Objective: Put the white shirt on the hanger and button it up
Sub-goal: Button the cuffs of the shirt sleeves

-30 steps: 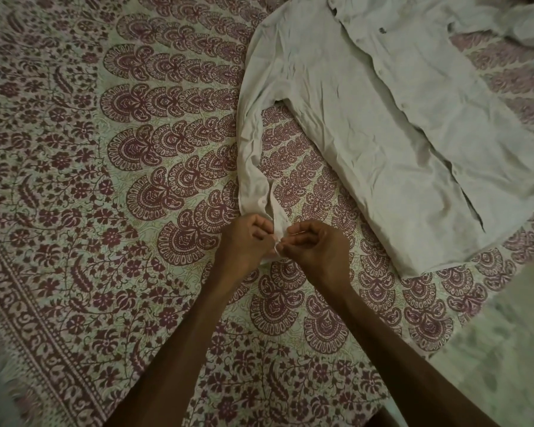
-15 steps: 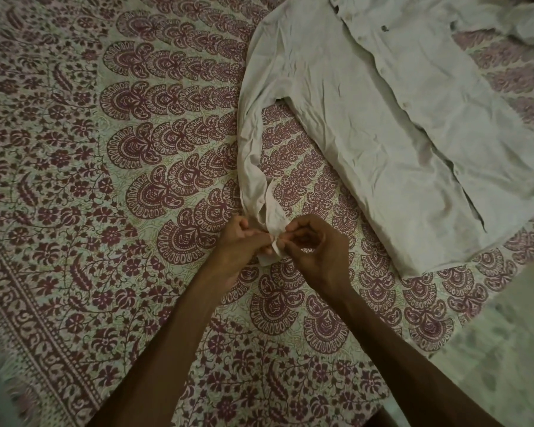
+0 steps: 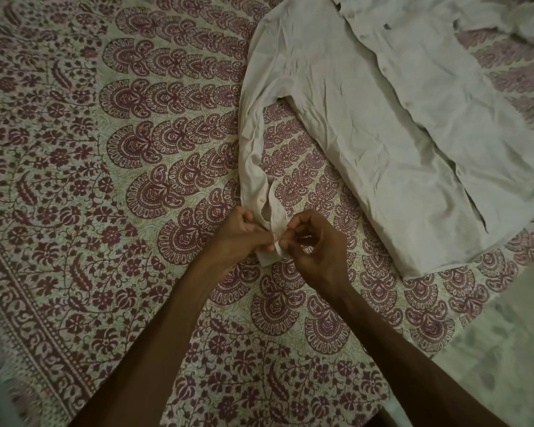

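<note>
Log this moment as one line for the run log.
left hand: pinches sleeve cuff | right hand: pinches sleeve cuff | white shirt: lying flat on patterned bedspread

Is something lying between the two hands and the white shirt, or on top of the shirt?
Nothing visible does. The left hand and the right hand pinch the sleeve cuff of the white shirt, and nothing lies on it. No hanger is in view.

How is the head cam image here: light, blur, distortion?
Head view: dim, greenish light, no glare; wide-angle lens bows the bedspread pattern near the edges; lower left corner smeared and blurred; white shirt, left hand and right hand pinching the cuff are reasonably sharp.
</note>
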`<state>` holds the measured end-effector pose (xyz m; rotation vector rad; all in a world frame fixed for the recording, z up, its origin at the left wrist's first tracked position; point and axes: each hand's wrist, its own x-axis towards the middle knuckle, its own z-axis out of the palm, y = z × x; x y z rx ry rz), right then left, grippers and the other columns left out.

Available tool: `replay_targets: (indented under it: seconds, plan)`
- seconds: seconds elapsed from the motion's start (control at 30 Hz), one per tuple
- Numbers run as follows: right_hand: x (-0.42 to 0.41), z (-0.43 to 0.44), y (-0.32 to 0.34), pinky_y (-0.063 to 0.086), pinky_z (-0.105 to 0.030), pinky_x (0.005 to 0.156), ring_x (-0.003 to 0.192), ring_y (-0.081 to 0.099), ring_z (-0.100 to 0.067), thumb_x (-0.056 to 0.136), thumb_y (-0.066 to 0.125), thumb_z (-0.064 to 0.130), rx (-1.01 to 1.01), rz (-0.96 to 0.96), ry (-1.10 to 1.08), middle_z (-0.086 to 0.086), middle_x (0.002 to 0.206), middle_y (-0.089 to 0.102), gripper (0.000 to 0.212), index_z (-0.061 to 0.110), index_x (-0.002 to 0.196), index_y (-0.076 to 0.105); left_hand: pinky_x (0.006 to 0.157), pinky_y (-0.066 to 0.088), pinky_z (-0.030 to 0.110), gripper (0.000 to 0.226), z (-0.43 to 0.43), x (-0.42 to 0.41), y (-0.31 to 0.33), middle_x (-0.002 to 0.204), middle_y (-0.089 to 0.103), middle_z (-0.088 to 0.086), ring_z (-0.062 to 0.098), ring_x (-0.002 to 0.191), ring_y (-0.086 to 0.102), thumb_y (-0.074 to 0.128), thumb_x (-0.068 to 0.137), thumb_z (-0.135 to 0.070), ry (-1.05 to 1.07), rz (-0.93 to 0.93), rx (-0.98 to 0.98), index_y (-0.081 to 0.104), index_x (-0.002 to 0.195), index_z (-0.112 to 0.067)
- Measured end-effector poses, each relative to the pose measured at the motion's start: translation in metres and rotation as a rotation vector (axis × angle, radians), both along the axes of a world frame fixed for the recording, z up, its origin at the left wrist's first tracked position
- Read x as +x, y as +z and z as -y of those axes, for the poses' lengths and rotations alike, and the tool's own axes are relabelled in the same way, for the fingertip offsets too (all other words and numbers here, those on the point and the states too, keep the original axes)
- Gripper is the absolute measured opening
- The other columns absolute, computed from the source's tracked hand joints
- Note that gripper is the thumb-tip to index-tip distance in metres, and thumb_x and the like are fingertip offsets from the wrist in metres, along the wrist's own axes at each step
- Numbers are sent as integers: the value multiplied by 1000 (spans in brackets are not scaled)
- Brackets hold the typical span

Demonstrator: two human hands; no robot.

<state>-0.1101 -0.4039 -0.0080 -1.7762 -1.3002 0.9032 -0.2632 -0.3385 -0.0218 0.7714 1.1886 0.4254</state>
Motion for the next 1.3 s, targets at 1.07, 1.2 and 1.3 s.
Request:
replay_targets:
  seconds: [1.07, 1.2, 1.3]
  plan:
    - [16, -22, 1, 51, -22, 58, 67, 58, -15, 85, 57, -4, -852, -1225, -217, -5, 84, 63, 24, 10, 103, 64, 77, 59, 44, 29, 35, -9, -2, 108, 73, 5, 27, 95, 71, 69, 88, -30, 240, -53, -135, 65, 115, -19]
    - [18, -17, 3, 50, -23, 61, 70, 60, -14, 90, 57, -1, -726, -642, -93, -11, 92, 67, 16, 7, 100, 66, 57, 51, 38, 10, 36, -14, 2, 77, 69, 1, 21, 69, 66, 63, 91, -25, 79, -494, 302, 66, 89, -15]
    - [10, -14, 6, 60, -30, 70, 82, 68, -21, 93, 61, 10, -654, -654, -108, -13, 97, 71, 17, 1, 106, 67, 47, 31, 15, 17, 41, -8, 12, 77, 57, -3, 9, 63, 50, 55, 96, -24, -51, -700, 503, 64, 99, -10]
